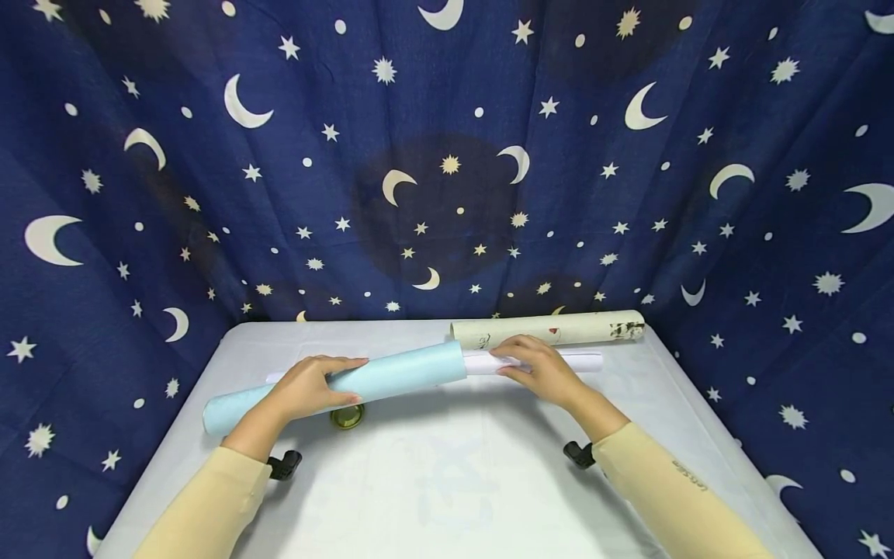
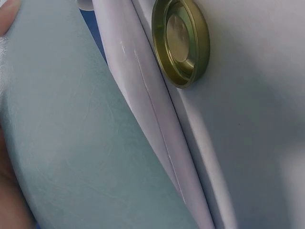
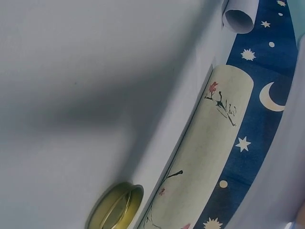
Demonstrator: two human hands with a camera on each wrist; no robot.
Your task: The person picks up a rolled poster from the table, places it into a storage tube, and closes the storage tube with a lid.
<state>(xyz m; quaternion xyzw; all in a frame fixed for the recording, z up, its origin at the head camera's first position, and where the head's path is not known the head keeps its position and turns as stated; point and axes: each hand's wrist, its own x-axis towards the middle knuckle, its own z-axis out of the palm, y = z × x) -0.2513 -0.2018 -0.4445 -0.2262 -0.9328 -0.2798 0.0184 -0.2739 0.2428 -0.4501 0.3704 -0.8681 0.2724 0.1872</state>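
Note:
My left hand (image 1: 310,386) grips a long light-blue tube (image 1: 363,379) that lies slanted across the middle of the white table (image 1: 447,481). A white paper roll (image 1: 559,361) sticks out of the tube's right end, and my right hand (image 1: 534,363) holds it just past the tube's mouth. In the left wrist view the blue tube (image 2: 71,143) fills the left side with the white roll (image 2: 147,109) alongside it. A round gold lid (image 1: 347,416) lies on the table just below the tube, also seen close up in the left wrist view (image 2: 181,40).
A cream tube with painted flowers (image 1: 548,329) lies along the table's back edge, also in the right wrist view (image 3: 209,157). Two black clamps (image 1: 284,464) (image 1: 580,454) sit by my forearms. A dark blue moon-and-star cloth (image 1: 447,155) hangs behind and around the table.

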